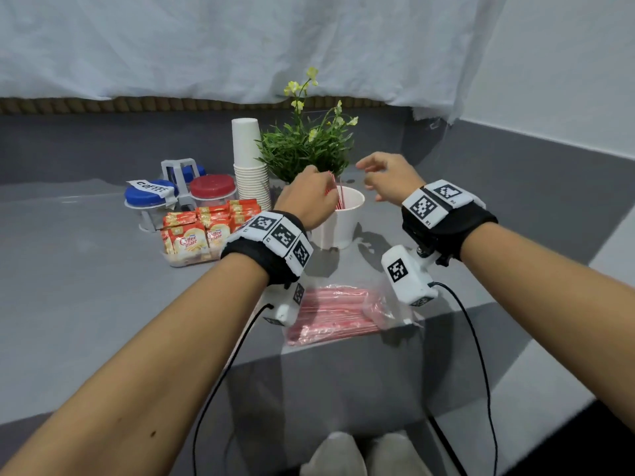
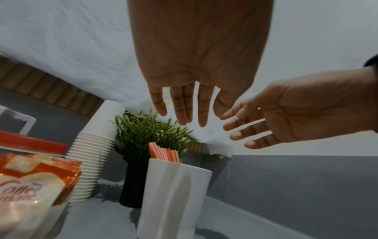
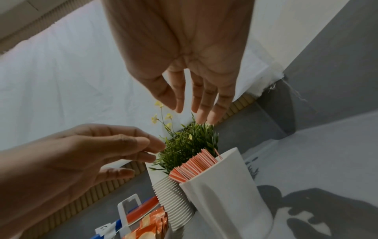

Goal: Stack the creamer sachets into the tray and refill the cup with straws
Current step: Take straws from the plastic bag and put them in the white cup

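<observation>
red-and-white straws [image 3: 194,166] stood bunched against one side of the white cup [image 1: 338,219] on the grey counter [image 1: 86,269], just in front of a potted plant [image 1: 305,149]. the left hand [image 2: 196,64] and right hand [image 3: 184,56] hovered above the rim, fingers released and holding nothing. coffee mate sachets [image 1: 196,235] filled the clear tray [image 1: 187,261] to the left; the plastic bag of straws [image 1: 330,312] lay nearer the counter's edge. the refill step likely called for small bundles, lowered upright so the light cup would not tip.
</observation>
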`<state>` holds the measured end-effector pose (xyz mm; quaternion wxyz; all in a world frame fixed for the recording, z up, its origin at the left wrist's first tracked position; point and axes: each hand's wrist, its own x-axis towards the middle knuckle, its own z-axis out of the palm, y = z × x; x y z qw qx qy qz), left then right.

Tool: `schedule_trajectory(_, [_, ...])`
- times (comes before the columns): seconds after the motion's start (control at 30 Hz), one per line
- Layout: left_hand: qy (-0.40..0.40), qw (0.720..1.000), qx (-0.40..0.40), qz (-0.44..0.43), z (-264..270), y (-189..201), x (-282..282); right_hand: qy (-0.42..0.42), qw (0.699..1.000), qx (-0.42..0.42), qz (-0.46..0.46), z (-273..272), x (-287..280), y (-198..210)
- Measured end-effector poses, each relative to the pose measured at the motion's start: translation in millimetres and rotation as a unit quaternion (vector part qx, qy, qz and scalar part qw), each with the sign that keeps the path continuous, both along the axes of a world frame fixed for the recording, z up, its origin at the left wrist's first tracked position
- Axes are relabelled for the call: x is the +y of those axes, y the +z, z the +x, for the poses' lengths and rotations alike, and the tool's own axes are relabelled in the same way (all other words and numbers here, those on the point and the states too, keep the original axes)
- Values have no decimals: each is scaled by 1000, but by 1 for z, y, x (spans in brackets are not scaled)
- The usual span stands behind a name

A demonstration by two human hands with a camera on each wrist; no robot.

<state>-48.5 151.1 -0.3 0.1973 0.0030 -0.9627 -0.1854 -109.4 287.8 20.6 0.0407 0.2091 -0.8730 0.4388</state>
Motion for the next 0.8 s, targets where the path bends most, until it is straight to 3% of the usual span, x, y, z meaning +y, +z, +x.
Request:
schedule_trajectory(0.17, [-37, 998, -37, 23, 31, -20, 28, 1, 999, -18, -42, 34, 27, -24])
schedule_trajectory(0.5, [-17, 971, -237, -31, 71, -80, 38, -43, 991, -114, -56, 82, 51, -90])
schedule_trajectory(0.67, [-13, 971, -231, -68, 86, -102, 40, -103, 987, -115, 40, 93, 52, -114])
schedule_trajectory(0.8, [-4, 978, -196, -77, 90, -111, 40, -141, 982, -127, 14, 92, 53, -120])
